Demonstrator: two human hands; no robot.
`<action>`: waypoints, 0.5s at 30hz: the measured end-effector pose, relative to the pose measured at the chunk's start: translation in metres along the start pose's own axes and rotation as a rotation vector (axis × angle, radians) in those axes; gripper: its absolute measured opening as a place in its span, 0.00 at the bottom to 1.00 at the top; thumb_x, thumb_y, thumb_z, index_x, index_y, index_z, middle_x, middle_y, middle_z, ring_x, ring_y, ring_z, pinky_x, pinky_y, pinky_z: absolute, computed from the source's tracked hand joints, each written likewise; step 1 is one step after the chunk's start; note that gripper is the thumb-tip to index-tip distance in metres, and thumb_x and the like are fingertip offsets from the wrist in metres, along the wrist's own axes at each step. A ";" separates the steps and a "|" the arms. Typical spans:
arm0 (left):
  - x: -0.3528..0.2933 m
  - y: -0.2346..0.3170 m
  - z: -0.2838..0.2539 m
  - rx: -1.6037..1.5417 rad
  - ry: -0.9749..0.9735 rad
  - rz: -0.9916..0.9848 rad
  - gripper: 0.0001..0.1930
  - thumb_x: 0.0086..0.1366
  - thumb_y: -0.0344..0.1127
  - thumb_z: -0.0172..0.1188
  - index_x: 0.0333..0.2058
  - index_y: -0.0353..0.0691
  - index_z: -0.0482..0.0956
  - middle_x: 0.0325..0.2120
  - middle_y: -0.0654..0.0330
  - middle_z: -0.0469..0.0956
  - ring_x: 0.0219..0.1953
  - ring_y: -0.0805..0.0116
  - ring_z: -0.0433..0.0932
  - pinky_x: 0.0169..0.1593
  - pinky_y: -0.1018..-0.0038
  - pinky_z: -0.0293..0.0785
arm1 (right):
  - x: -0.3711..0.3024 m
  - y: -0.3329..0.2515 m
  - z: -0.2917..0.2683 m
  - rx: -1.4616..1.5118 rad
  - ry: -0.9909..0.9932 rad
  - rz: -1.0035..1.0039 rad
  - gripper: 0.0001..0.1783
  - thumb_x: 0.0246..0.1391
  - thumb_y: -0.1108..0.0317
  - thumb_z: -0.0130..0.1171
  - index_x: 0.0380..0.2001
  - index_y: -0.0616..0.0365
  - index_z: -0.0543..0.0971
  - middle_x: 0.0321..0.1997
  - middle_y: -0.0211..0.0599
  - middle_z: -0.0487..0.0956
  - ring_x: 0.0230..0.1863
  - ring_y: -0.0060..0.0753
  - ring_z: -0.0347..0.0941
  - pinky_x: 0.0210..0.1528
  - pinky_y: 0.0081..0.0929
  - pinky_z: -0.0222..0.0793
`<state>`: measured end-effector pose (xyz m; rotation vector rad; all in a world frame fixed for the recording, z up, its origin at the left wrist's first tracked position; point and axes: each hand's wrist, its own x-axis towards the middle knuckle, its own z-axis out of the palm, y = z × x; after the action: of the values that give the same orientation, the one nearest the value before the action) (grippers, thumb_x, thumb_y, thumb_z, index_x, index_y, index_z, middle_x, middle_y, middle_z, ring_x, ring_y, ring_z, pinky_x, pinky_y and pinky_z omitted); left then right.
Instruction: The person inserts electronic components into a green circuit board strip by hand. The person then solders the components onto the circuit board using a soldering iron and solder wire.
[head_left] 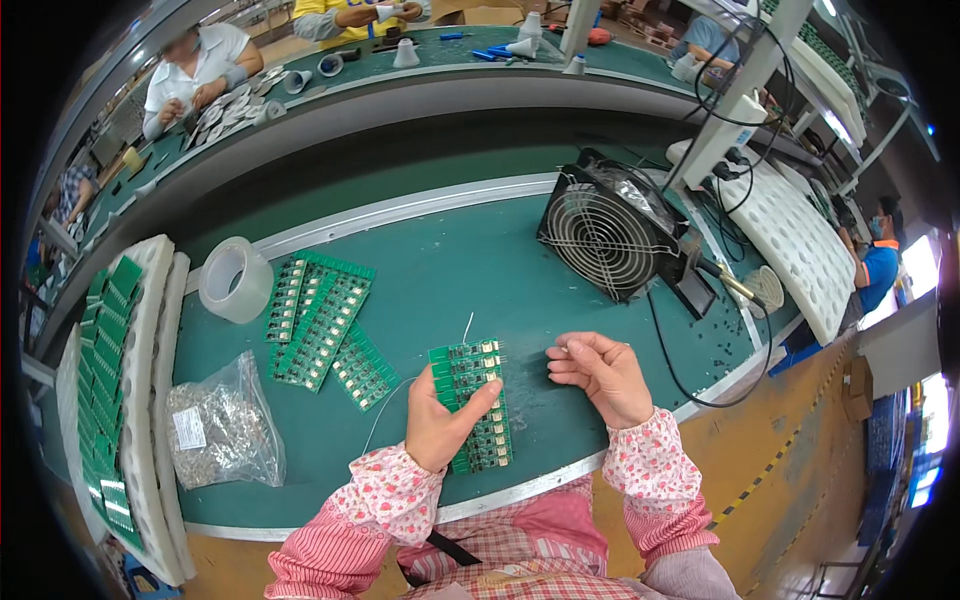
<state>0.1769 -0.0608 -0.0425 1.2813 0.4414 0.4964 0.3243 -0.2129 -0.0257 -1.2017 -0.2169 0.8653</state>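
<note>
My left hand (pixel 437 428) grips a green circuit board panel (pixel 466 362) near the front edge of the bench, its thumb lying across the rows of small parts. Thin metal pins stick out along the panel's right side. To the right of the panel and apart from it, my right hand (pixel 610 380) is closed in a pinch. Whatever sits between its fingertips is too small to name. Several similar circuit board panels (pixel 325 325) lie overlapping left of my hands. Beside them rests a clear plastic bag (pixel 228 430) full of small metal parts.
A roll of clear tape (pixel 236 280) stands behind the bag. A black fan (pixel 605 235) occupies the back right, with a soldering iron (pixel 730 282) and cables beside it. White foam trays flank the bench; the left tray (pixel 150 400) carries green boards. People work across the far bench.
</note>
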 end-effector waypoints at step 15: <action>0.000 0.003 -0.003 0.004 0.046 0.020 0.11 0.56 0.27 0.62 0.38 0.33 0.74 0.30 0.63 0.78 0.30 0.79 0.75 0.33 0.79 0.73 | -0.005 0.028 0.044 -0.221 0.022 -0.216 0.06 0.54 0.72 0.58 0.34 0.63 0.76 0.32 0.33 0.78 0.29 0.18 0.71 0.32 0.16 0.69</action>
<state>0.1750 -0.0576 -0.0408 1.2810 0.4688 0.5435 0.2829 -0.1817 -0.0323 -1.3638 -0.4251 0.6514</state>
